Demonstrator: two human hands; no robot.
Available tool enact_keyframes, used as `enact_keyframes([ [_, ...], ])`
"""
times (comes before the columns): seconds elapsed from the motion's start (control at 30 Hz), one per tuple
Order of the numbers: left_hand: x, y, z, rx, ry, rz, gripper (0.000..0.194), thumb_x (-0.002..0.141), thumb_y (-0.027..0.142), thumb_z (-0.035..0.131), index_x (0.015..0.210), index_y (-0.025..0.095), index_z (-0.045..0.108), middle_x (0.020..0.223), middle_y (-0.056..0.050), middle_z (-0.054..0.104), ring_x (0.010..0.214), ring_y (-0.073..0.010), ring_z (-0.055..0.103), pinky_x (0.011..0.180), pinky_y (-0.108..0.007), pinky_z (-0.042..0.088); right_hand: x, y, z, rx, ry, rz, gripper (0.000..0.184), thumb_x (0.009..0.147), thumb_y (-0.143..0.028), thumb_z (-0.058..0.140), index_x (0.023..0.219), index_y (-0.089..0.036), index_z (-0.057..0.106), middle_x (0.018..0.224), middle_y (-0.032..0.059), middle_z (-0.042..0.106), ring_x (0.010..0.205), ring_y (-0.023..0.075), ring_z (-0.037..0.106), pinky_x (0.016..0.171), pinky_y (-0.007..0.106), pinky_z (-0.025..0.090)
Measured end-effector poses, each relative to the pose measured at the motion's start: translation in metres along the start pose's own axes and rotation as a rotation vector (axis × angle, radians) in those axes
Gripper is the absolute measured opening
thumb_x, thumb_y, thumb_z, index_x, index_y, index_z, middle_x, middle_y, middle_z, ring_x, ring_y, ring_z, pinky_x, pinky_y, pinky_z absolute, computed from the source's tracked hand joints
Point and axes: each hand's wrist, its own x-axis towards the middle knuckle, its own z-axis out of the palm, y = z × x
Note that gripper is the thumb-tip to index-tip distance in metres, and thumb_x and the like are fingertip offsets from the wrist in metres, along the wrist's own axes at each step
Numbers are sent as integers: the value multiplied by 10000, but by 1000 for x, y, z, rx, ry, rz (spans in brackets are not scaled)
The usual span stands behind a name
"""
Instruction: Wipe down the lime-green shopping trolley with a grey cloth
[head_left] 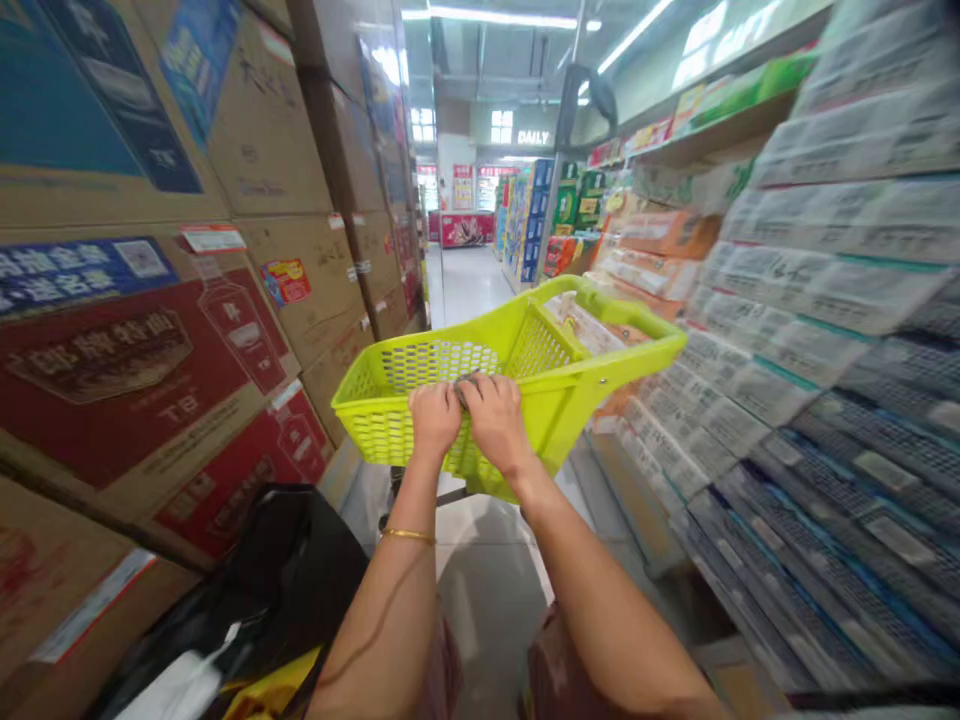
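A lime-green plastic shopping cart (570, 385) rolls in front of me down a narrow store aisle, tilted to the right. Both hands grip its grey handle (466, 381) at the near rim. My left hand (433, 417) is wrapped round the handle's left part, with a gold bangle on the wrist. My right hand (495, 420) is closed on the handle right beside it, the two hands touching. Some packaged goods (592, 328) lie inside the basket at its far end.
Stacked cardboard cartons (150, 330) wall the left side. Shelves of wrapped tissue packs (817, 330) line the right. A black bag (285, 590) hangs at my lower left. The pale tiled floor (465, 285) runs ahead to distant displays.
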Motion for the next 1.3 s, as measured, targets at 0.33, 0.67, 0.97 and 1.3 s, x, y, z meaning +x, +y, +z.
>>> enact_keyframes([
  [0.33, -2, 8, 5, -69, 8, 82, 426, 958, 350, 267, 724, 196, 588, 802, -71, 661, 821, -212, 544, 719, -338, 289, -7, 45, -11, -99, 101, 240, 284, 896, -153, 418, 1098, -213, 608, 1147, 77, 587, 1062, 244, 398, 965, 398, 268],
  [0.67, -5, 8, 8, -82, 69, 71, 370, 941, 256, 298, 708, 193, 579, 771, -73, 650, 795, -216, 526, 736, -354, 288, -2, -9, 13, 12, 104, 167, 278, 939, -259, 380, 1114, -187, 583, 1152, 82, 573, 1056, 223, 384, 990, 383, 263],
  [0.97, -5, 6, 7, -109, 81, 64, 396, 952, 312, 291, 691, 195, 565, 772, -66, 655, 788, -207, 526, 730, -348, 283, -9, 36, 2, -63, 168, 217, 284, 913, -184, 417, 1132, -226, 593, 1154, 68, 586, 1076, 228, 394, 983, 392, 280],
  [1.3, -8, 4, 7, -99, 101, 55, 364, 934, 273, 314, 670, 202, 555, 742, -69, 642, 773, -215, 518, 729, -355, 289, -5, -17, 21, 3, 165, 191, 275, 936, -256, 388, 1121, -195, 582, 1154, 96, 570, 1112, 234, 371, 1011, 427, 257],
])
